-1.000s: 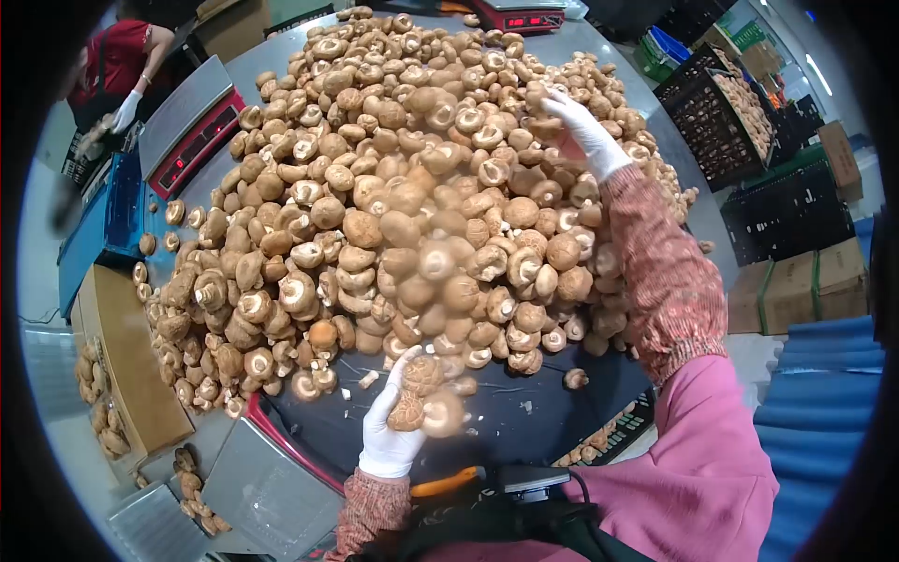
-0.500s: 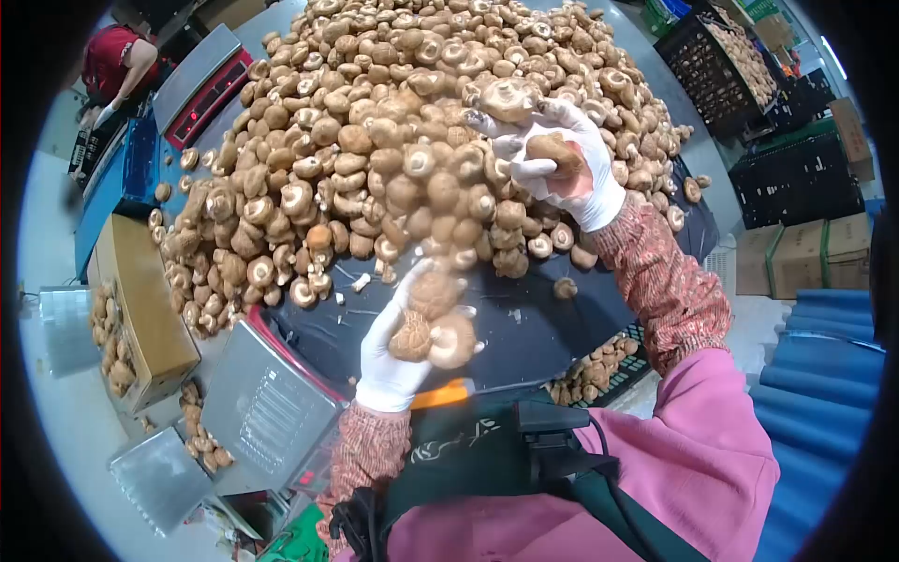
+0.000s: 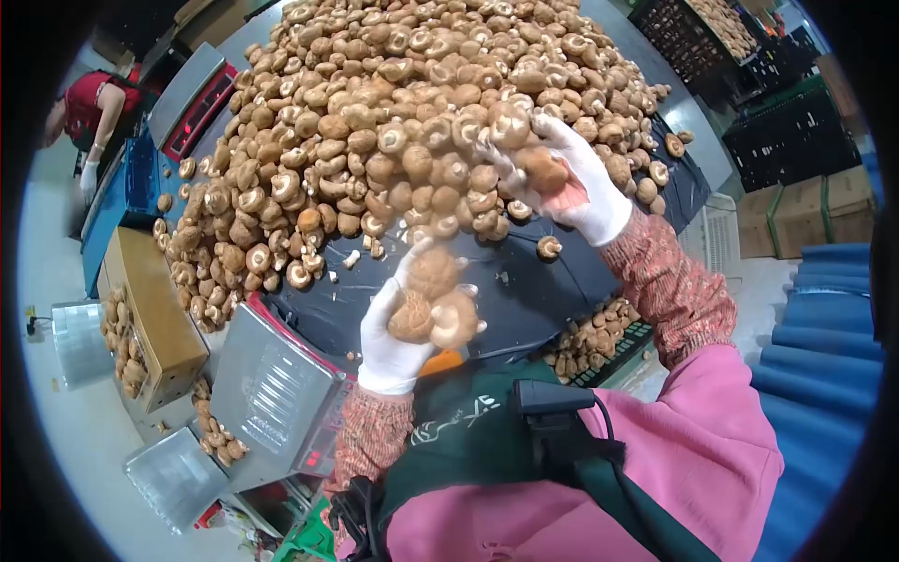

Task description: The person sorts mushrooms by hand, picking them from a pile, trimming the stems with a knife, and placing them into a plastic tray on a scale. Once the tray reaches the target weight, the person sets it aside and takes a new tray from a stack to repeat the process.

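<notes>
A large heap of brown shiitake mushrooms [image 3: 375, 140] covers the dark table sheet [image 3: 524, 290]. In my left hand [image 3: 391, 342], white-gloved and palm up near the table's front edge, several shiitake mushrooms [image 3: 410, 318] are cupped; the fingers curl round them. My right hand [image 3: 585, 187], also gloved, is at the right front of the heap. One shiitake mushroom [image 3: 543, 170] lies against its palm, and a paler one [image 3: 508, 125] is at the fingertips. Motion blurs some of the fingers there. A lone mushroom [image 3: 549, 246] rests on the sheet below my right hand.
A scale [image 3: 272, 398] stands at front left beside a cardboard box [image 3: 159, 318] with bagged mushrooms. Under the front edge is a green crate [image 3: 613, 356] of mushrooms. Another scale [image 3: 192, 103] and a co-worker in red [image 3: 89, 103] are back left. Black crates [image 3: 791, 131] stand right.
My right hand has turned and shifted slightly down and right, still with mushrooms. My left hand keeps its mushrooms nearly in place. The view has shifted a little, and the co-worker has leaned lower.
</notes>
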Demonstrator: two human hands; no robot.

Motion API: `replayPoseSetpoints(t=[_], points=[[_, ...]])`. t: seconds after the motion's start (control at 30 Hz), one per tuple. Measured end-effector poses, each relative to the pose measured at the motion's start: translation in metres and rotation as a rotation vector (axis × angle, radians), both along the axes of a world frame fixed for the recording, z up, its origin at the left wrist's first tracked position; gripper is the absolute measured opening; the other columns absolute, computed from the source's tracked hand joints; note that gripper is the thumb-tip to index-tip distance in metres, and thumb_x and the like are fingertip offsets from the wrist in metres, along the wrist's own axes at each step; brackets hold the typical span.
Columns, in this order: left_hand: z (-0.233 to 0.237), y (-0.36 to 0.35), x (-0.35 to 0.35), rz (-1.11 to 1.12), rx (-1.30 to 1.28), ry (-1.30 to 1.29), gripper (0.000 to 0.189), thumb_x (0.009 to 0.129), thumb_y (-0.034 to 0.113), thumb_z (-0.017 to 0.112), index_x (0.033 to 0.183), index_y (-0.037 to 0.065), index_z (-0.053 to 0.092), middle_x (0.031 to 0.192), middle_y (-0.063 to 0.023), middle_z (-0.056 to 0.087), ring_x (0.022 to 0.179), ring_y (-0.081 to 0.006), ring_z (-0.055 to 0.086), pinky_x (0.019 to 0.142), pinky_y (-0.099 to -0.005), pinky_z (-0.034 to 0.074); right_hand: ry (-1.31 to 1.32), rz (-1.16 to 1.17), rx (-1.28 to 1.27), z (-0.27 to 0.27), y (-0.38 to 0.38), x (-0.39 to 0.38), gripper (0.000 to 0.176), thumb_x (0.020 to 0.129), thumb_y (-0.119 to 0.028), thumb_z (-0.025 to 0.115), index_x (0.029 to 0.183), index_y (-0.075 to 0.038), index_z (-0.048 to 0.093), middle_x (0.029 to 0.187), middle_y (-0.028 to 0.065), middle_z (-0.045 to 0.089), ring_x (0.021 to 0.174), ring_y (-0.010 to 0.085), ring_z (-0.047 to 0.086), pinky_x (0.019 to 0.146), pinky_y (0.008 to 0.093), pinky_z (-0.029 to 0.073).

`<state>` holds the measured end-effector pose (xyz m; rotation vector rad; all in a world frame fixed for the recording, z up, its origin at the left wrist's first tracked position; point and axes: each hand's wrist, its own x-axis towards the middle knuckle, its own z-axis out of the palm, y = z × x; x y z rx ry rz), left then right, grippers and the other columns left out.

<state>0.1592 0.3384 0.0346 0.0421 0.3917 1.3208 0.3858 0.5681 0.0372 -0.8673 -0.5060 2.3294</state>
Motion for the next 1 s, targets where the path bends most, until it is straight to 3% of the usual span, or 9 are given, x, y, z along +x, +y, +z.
replayPoseSetpoints(t=[0.13,0.17,0.2,0.27,0.4,0.53,0.73,0.97,1.0], points=[[0.001,0.003,0.001,0.026,0.042,-0.193,0.067,0.099,0.037,0.049,0.157,0.013,0.024,0.149,-0.0261,0.04,0.125,-0.0476,0.052,0.095,-0.0693,0.049,-0.29,0.211,0.352,0.071,-0.045,0.034,0.038,0.097,-0.026,0.058,0.13,-0.008,0.06,0.113,0.0049,0.065,0.096,0.0111,0.063,0.076,0.0253,0.053],[-0.003,0.002,-0.001,0.007,0.055,-0.147,0.07,0.098,0.039,0.05,0.157,0.014,0.023,0.149,-0.0263,0.039,0.126,-0.0482,0.052,0.095,-0.0694,0.048,-0.609,0.381,0.943,0.037,-0.037,0.062,0.041,0.094,-0.026,0.059,0.128,-0.005,0.06,0.106,0.0047,0.066,0.091,0.0098,0.061,0.074,0.0241,0.051],[-0.003,0.003,-0.002,-0.002,0.067,-0.138,0.07,0.098,0.04,0.051,0.157,0.015,0.023,0.149,-0.0262,0.039,0.126,-0.0479,0.052,0.096,-0.0699,0.047,-0.77,0.651,0.5,0.079,-0.052,0.073,0.047,0.09,-0.029,0.061,0.13,-0.003,0.058,0.105,0.0043,0.067,0.088,0.0138,0.06,0.078,0.0272,0.051],[-0.008,0.005,-0.005,-0.017,0.063,-0.175,0.07,0.098,0.04,0.051,0.157,0.015,0.024,0.149,-0.0254,0.04,0.125,-0.0471,0.052,0.096,-0.0704,0.047,-1.013,0.859,1.007,0.053,-0.072,0.113,0.053,0.086,-0.034,0.065,0.129,-0.004,0.057,0.112,0.0149,0.069,0.1,0.0285,0.067,0.085,0.0402,0.053],[-0.012,0.011,-0.004,-0.038,0.001,-0.146,0.067,0.099,0.038,0.051,0.156,0.016,0.026,0.147,-0.0238,0.043,0.125,-0.0454,0.053,0.096,-0.0695,0.047,-1.458,1.442,0.897,0.042,-0.096,0.148,0.06,0.083,-0.038,0.068,0.131,-0.004,0.057,0.118,0.0212,0.067,0.109,0.037,0.065,0.094,0.0426,0.053],[-0.008,0.015,0.001,-0.065,-0.014,-0.13,0.063,0.1,0.035,0.051,0.154,0.012,0.031,0.143,-0.0225,0.048,0.124,-0.0421,0.054,0.101,-0.0611,0.047,-1.358,0.751,1.306,0.035,-0.077,0.131,0.052,0.088,-0.031,0.066,0.132,-0.005,0.057,0.117,0.0202,0.067,0.106,0.0368,0.065,0.093,0.0418,0.053],[-0.01,0.013,-0.008,0.031,-0.062,-0.012,0.067,0.098,0.034,0.054,0.153,0.005,0.031,0.148,-0.0198,0.045,0.131,-0.0373,0.049,0.106,-0.0567,0.045,-1.373,0.352,1.693,0.028,-0.019,0.067,0.042,0.086,-0.019,0.067,0.126,-0.006,0.06,0.113,0.0161,0.067,0.103,0.0344,0.065,0.088,0.043,0.052],[-0.019,0.011,-0.009,0.069,-0.104,-0.025,0.066,0.097,0.035,0.054,0.151,0.004,0.033,0.15,-0.0185,0.042,0.135,-0.0353,0.046,0.108,-0.0563,0.044,-1.22,0.014,1.642,0.029,0.094,0.013,0.025,0.09,-0.015,0.065,0.114,-0.006,0.068,0.107,0.0131,0.071,0.096,0.0272,0.07,0.085,0.0354,0.056],[-0.021,0.013,-0.009,0.074,-0.115,-0.017,0.065,0.097,0.035,0.053,0.151,0.004,0.033,0.15,-0.0185,0.042,0.134,-0.0352,0.046,0.108,-0.0563,0.044,-1.243,0.025,1.579,0.022,0.121,0.007,0.029,0.089,-0.019,0.061,0.115,-0.008,0.067,0.109,0.0153,0.069,0.096,0.0344,0.067,0.086,0.0408,0.055]])
